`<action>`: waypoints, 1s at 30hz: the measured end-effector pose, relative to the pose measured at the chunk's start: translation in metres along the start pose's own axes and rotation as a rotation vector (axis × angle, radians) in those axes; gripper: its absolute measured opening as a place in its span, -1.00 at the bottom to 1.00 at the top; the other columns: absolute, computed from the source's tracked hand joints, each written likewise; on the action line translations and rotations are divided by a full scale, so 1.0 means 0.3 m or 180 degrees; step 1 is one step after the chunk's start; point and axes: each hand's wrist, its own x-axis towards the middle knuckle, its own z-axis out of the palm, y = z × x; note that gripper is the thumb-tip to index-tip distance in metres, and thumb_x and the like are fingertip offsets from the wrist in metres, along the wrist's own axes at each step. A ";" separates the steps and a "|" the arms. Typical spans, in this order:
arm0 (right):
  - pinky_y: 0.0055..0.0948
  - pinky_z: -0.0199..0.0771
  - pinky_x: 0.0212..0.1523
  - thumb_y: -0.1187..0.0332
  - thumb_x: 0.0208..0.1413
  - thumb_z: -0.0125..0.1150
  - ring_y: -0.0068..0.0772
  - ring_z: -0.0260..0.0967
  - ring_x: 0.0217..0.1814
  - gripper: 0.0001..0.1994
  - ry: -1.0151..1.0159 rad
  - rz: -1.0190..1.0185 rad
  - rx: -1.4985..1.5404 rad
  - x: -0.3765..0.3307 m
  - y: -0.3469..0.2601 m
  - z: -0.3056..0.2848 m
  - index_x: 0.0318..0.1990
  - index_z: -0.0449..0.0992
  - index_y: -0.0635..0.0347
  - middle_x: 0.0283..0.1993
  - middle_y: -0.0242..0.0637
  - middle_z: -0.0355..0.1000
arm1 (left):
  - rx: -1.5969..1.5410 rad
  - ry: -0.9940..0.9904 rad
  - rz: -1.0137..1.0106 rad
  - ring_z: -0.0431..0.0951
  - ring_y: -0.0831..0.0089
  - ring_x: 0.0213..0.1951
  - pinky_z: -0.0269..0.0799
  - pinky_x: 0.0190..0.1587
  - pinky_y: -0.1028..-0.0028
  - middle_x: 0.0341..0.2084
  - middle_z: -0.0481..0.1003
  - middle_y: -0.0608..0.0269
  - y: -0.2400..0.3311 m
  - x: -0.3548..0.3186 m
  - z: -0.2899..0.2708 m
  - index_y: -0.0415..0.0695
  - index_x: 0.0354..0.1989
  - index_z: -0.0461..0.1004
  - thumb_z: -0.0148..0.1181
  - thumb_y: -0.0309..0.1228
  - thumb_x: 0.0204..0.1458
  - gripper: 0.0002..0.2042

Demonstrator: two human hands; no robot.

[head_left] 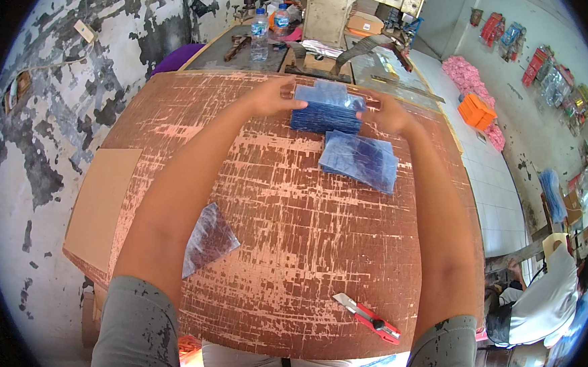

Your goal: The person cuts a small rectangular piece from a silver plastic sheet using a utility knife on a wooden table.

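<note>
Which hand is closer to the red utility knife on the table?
Right. The right hand is far up the table from the red utility knife, on its side; the left hand is farther left.

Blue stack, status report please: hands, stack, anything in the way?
Left hand and right hand grip blue stack from both sides. Stack flat on table. Second blue pile just beside it.

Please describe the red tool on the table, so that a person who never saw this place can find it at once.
Look at the worn brown table and go to its near edge, beside the person's right forearm. There lies the utility knife, apart from everything. It alone is red and hard; the other things are blue plastic sheets.
</note>
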 end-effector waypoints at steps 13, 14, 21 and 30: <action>-0.01 0.22 0.60 -0.36 0.57 -0.39 -0.06 0.32 0.56 -0.11 0.0182 0.1504 0.3167 0.025 -0.121 0.082 0.56 0.21 0.37 0.53 0.02 0.36 | -0.2745 0.0279 -0.1338 -0.06 -0.02 0.68 -0.24 0.67 0.02 0.69 -0.05 -0.22 0.282 0.021 0.119 -0.43 0.66 -0.07 -0.35 0.50 0.36 0.13; -0.01 0.22 0.60 -0.36 0.57 -0.39 -0.06 0.32 0.56 -0.11 0.0180 0.1504 0.3173 0.025 -0.124 0.086 0.56 0.21 0.37 0.53 0.02 0.36 | -0.2844 0.0174 -0.1388 0.00 -0.01 0.67 -0.18 0.66 0.03 0.68 -0.01 -0.21 0.269 0.026 0.113 -0.47 0.65 -0.06 -0.34 0.50 0.37 0.13; 0.07 0.28 0.57 -0.36 0.57 -0.35 -0.03 0.38 0.51 -0.12 0.0160 0.1715 0.3318 0.014 -0.150 0.090 0.55 0.21 0.37 0.52 0.02 0.37 | -0.2949 -0.0049 -0.1420 0.17 0.09 0.60 -0.03 0.62 0.08 0.62 0.17 -0.13 0.274 0.016 0.094 -0.47 0.62 0.06 -0.33 0.50 0.35 0.13; 0.11 0.23 0.59 -0.26 0.60 -0.33 -0.02 0.32 0.56 -0.14 0.0280 0.1653 0.3467 0.016 -0.147 0.114 0.62 0.05 0.44 0.60 0.11 0.24 | -0.3307 -0.0212 -0.1463 0.05 0.11 0.65 -0.10 0.64 0.12 0.65 0.10 -0.12 0.222 -0.002 0.065 -0.45 0.65 -0.03 -0.30 0.52 0.29 0.17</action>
